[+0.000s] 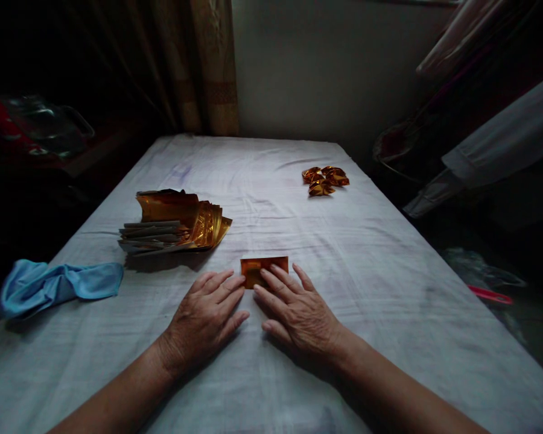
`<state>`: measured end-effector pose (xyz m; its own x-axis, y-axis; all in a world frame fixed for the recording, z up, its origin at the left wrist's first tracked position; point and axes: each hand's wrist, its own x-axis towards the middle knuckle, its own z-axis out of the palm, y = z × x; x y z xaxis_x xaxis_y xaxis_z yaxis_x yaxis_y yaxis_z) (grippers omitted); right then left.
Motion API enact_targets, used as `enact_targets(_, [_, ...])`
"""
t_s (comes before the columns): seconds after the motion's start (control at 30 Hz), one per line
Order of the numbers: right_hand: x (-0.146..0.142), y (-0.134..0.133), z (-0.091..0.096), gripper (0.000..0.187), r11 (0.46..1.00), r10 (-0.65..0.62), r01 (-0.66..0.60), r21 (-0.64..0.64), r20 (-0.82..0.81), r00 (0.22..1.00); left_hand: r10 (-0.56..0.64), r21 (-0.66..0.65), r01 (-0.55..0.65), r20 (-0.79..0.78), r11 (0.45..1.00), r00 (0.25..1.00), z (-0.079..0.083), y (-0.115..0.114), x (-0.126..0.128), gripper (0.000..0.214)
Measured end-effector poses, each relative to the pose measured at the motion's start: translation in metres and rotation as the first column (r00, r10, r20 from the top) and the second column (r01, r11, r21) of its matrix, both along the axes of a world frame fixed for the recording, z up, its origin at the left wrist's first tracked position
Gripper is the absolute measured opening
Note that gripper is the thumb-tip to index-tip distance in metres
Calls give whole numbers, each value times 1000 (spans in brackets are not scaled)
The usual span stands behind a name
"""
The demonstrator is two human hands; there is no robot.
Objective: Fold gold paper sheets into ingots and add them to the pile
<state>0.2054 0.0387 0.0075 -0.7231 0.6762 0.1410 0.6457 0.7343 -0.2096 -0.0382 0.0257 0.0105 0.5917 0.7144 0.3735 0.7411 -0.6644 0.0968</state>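
A small gold foil paper [265, 267] lies flat on the white cloth-covered table [366, 265], just in front of both hands. My left hand [206, 316] rests palm down, fingers stretched out, with its fingertips at the paper's left lower edge. My right hand [294, 307] also lies flat, its fingers pressing on the paper's near edge. A stack of gold foil sheets [176, 226] sits to the left. Folded gold pieces [324, 179] lie together at the far right.
A crumpled blue cloth [58, 286] lies at the table's left edge. A curtain [208, 66] hangs behind the table. Dark clutter stands on the left, with hanging fabric [502, 144] and a red-handled object [491, 295] on the right.
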Motion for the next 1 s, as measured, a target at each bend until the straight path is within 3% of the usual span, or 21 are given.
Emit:
enact_targets(0.17, [-11, -1, 0, 52, 995, -46, 46, -84, 10, 999, 12, 1, -12, 15, 1000, 1000, -4, -1, -4, 36])
enact_targets(0.5, [29, -12, -7, 46, 986, -167, 168, -21, 44, 985, 8, 33, -9, 16, 999, 1000, -1, 2, -3, 34])
enact_targets(0.7, [28, -11, -8, 46, 986, -169, 169, -13, 27, 985, -19, 33, 19, 7, 999, 1000, 11, 14, 30, 31])
enact_targets(0.8, [28, -11, -9, 47, 986, -167, 167, -12, 15, 986, -84, -15, 84, 2, 996, 996, 2, 24, 54, 41])
enact_targets(0.87, [29, -11, -10, 47, 986, -168, 168, -15, 15, 986, -39, -78, 37, -33, 996, 999, -10, 30, 62, 47])
enact_targets(1.0, [30, -11, -12, 45, 984, -178, 178, -24, 27, 984, -10, -180, -11, -111, 984, 994, -30, 32, 54, 59])
